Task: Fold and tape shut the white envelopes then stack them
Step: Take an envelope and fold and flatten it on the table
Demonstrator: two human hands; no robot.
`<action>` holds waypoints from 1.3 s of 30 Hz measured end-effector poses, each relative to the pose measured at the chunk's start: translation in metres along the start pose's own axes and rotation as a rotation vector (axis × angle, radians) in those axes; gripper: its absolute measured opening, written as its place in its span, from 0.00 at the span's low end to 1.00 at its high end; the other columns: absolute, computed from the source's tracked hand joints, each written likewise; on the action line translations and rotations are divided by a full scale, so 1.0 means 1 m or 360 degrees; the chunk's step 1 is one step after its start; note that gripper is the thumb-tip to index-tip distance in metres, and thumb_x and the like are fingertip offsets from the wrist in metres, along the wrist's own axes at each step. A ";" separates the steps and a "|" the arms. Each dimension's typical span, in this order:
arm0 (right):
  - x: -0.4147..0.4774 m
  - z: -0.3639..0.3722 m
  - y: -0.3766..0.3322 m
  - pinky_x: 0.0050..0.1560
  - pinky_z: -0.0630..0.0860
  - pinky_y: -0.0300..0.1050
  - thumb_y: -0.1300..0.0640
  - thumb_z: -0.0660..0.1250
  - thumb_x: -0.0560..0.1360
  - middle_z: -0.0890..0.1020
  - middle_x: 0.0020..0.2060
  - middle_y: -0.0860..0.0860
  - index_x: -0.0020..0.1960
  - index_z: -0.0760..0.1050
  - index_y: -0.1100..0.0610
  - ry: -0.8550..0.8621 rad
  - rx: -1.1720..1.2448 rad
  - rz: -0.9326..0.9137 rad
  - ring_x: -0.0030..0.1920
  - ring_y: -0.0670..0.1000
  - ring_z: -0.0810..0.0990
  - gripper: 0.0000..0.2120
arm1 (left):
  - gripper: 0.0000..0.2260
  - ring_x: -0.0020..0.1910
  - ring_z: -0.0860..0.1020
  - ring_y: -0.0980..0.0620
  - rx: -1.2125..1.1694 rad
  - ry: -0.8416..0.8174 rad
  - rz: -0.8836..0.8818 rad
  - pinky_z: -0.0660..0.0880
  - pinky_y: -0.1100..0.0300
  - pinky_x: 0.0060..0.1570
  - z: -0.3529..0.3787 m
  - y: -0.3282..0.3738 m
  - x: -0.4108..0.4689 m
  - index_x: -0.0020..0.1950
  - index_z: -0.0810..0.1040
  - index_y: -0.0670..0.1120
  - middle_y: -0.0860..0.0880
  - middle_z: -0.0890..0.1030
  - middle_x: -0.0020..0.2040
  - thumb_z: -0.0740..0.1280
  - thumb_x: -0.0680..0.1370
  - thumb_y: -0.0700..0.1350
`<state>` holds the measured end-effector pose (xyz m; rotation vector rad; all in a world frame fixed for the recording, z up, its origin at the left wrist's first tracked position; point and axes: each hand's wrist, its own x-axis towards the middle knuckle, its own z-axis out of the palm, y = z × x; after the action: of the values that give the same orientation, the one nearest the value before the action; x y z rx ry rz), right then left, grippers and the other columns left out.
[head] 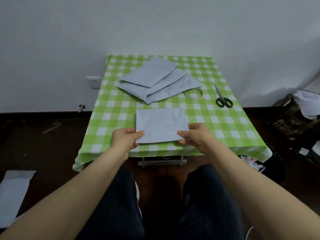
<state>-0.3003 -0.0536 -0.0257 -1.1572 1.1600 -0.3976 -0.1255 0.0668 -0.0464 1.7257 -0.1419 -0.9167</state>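
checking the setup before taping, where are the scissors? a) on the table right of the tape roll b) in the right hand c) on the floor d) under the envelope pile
a: the scissors lie on the checked tablecloth, right of the tape roll, untouched.

My table (119, 108) wears a green-and-white checked cloth that hangs over its near edge. A fanned pile of white envelopes (155, 80) lies toward the far side. A tape roll (194, 93) sits just beside the pile's right corner, partly tucked under it. Scissors (222, 98) lie closed, further right, handles toward me. One envelope (161, 124) rests near the front edge, its near corners pinched in my hands.
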 end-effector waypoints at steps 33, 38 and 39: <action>0.035 -0.012 0.011 0.38 0.72 0.45 0.58 0.73 0.70 0.75 0.28 0.48 0.34 0.74 0.57 0.0348 -0.0747 -0.0522 0.31 0.47 0.73 0.10 | 0.17 0.72 0.63 0.42 0.1850 -0.0551 0.1745 0.51 0.57 0.70 0.029 -0.021 0.005 0.68 0.71 0.40 0.41 0.67 0.71 0.60 0.81 0.43; 0.038 -0.014 0.012 0.37 0.71 0.43 0.58 0.74 0.69 0.74 0.27 0.47 0.34 0.75 0.57 0.0328 -0.0775 -0.0519 0.29 0.46 0.71 0.10 | 0.21 0.64 0.73 0.35 0.1976 -0.0585 0.1707 0.60 0.47 0.64 0.027 -0.027 0.004 0.61 0.78 0.39 0.37 0.75 0.64 0.55 0.78 0.49; 0.038 -0.014 0.012 0.37 0.71 0.43 0.58 0.74 0.69 0.74 0.26 0.47 0.34 0.75 0.57 0.0322 -0.0785 -0.0518 0.28 0.45 0.71 0.10 | 0.22 0.63 0.73 0.35 0.1987 -0.0580 0.1703 0.61 0.46 0.63 0.027 -0.028 0.004 0.61 0.78 0.39 0.37 0.75 0.64 0.54 0.78 0.50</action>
<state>-0.3006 -0.0849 -0.0548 -1.7818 1.2872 -0.5004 -0.1494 0.0544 -0.0747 2.0326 -1.9964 -0.2290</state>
